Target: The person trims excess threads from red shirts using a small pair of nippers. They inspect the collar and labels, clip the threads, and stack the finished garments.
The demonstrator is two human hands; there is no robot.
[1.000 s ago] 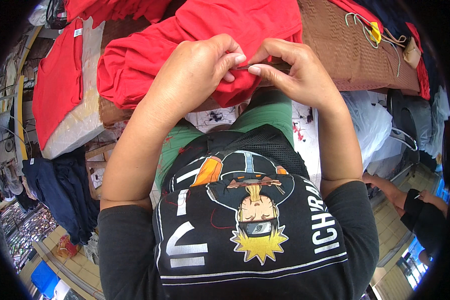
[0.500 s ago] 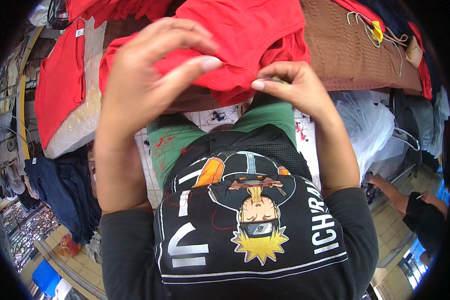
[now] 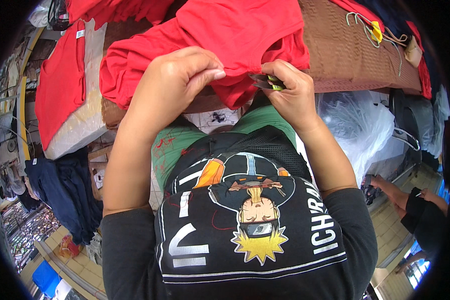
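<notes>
A red garment (image 3: 235,35) lies spread and rumpled over the brown-covered surface in front of me, its lower part hanging past the near edge. With thumb and fingertips pressed together, my left hand (image 3: 182,77) pinches the cloth at a seam. My right hand (image 3: 296,92) is closed around a small pair of thread snips (image 3: 266,81), dark-bladed with yellow-green on the handle. The blades point left and lie against the garment's edge, a short way from my left fingertips. Any thread between them is too fine to make out.
Another red garment (image 3: 62,82) drapes over a plastic-wrapped stack at the left, above dark navy cloth (image 3: 65,187). Cords with a yellow piece (image 3: 376,32) lie on the brown cover (image 3: 345,47). Clear plastic bags (image 3: 355,130) hang at right. Another person's arm (image 3: 392,192) shows beyond.
My left hand has come down from its open, raised pose and closed on the garment's seam. My right hand has turned, bringing the snips' blades into sight at the cloth edge.
</notes>
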